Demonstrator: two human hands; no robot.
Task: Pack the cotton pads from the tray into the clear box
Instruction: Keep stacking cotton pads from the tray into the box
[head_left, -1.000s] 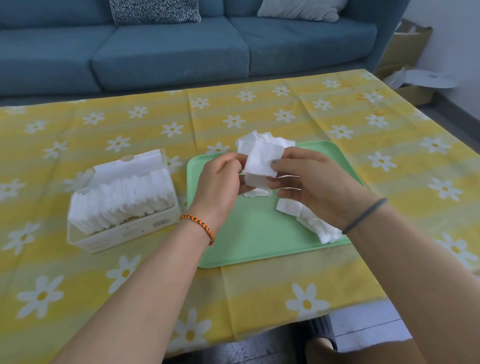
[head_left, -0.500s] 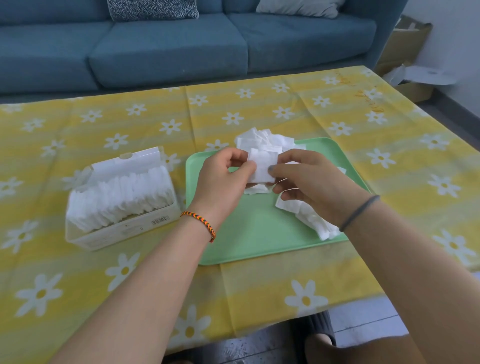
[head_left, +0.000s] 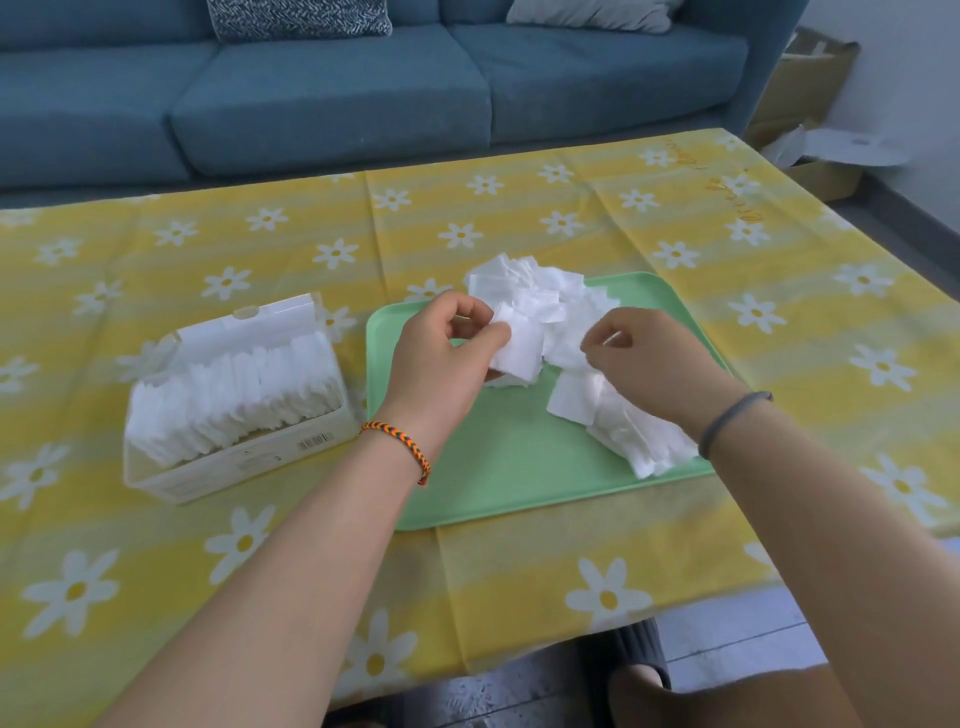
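A green tray (head_left: 498, 467) lies on the yellow daisy tablecloth with a loose pile of white cotton pads (head_left: 535, 291) at its far side. A fanned row of pads (head_left: 634, 436) lies near its right edge. Over the tray, my left hand (head_left: 441, 353) pinches a small stack of pads (head_left: 522, 351). My right hand (head_left: 654, 369) is just to the right of it, its curled fingertips pinching at a pad on the pile. The clear box (head_left: 249, 462) stands left of the tray with its lid up, and a row of upright pads (head_left: 228, 395) fills most of it.
The table (head_left: 156, 597) carries only the box and the tray. A blue sofa (head_left: 332, 104) runs along its far side. Cardboard boxes (head_left: 810, 88) sit on the floor at the back right. My foot in a sandal (head_left: 634, 670) shows below the table's near edge.
My right hand let go of the stack and moved right onto the pile. My left hand now holds the stack alone, a little lower over the tray.
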